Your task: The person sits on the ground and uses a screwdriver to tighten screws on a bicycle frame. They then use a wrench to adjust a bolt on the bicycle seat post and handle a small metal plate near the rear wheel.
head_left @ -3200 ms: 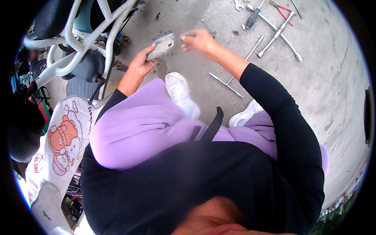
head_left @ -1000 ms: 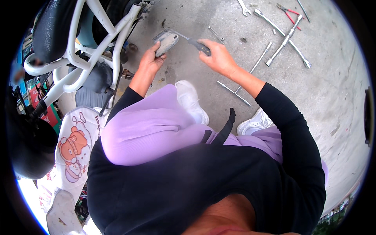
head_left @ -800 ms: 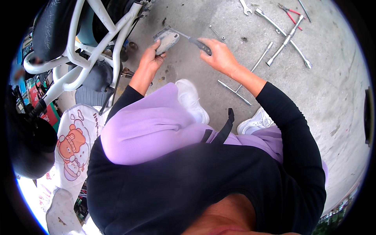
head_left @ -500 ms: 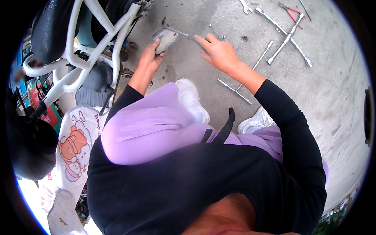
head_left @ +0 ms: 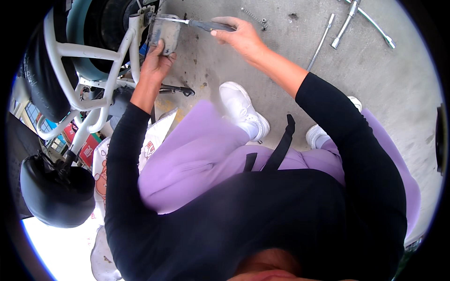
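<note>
At the upper left, my left hand (head_left: 155,68) is closed on the lower end of a flat, dusty grey box-shaped part (head_left: 169,33). It holds the part upright beside the white tubular frame of a vehicle (head_left: 123,52). My right hand (head_left: 241,37) grips a dark-handled screwdriver (head_left: 206,25), with the index finger stretched along the handle. The shaft points left across the part's upper end, its tip close to a metal bracket (head_left: 149,15) on the frame. Whether the tip touches anything, I cannot tell.
A coil spring (head_left: 253,18) lies on the concrete floor, right of the screwdriver. Farther right are a long metal rod (head_left: 322,40) and a cross-shaped wrench (head_left: 346,24). A black rounded mirror (head_left: 58,192) juts out at the left, near a printed white cover (head_left: 101,175).
Both hands have moved up and left with the grey part and screwdriver, closer to the vehicle frame. The part now stands more upright. The view has shifted too.
</note>
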`<action>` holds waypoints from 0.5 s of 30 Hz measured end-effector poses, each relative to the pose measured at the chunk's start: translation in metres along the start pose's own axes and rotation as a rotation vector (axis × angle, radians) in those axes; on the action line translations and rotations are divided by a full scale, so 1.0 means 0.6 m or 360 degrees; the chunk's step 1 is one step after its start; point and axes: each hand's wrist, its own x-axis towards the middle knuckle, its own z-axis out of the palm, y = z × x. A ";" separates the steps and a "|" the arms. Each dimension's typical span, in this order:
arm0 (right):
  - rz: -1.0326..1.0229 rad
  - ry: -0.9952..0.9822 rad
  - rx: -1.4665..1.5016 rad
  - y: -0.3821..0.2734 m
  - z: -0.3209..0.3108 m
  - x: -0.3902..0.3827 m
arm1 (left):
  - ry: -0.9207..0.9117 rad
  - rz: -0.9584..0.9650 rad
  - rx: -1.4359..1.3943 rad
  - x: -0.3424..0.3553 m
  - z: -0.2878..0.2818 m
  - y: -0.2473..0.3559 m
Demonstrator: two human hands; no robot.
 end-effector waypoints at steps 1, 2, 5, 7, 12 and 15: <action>0.0002 0.0047 0.0051 0.006 0.004 0.002 | -0.0037 -0.0009 -0.0023 0.005 -0.007 0.002; 0.0020 0.0055 0.0079 0.010 0.009 0.003 | -0.0075 -0.0009 -0.0054 0.012 -0.014 0.004; 0.0018 0.0117 0.0114 0.025 0.030 0.011 | -0.0060 -0.0036 -0.0133 0.028 -0.036 -0.001; 0.0055 0.0129 0.0192 0.037 0.040 0.016 | -0.0003 0.0002 -0.0160 0.033 -0.037 -0.006; -0.0005 0.0120 0.0346 0.037 0.039 0.026 | 0.0085 0.0093 -0.0140 0.052 -0.023 -0.003; 0.0027 0.0105 0.0330 0.049 0.047 0.039 | 0.0008 0.0123 -0.0177 0.052 -0.032 0.003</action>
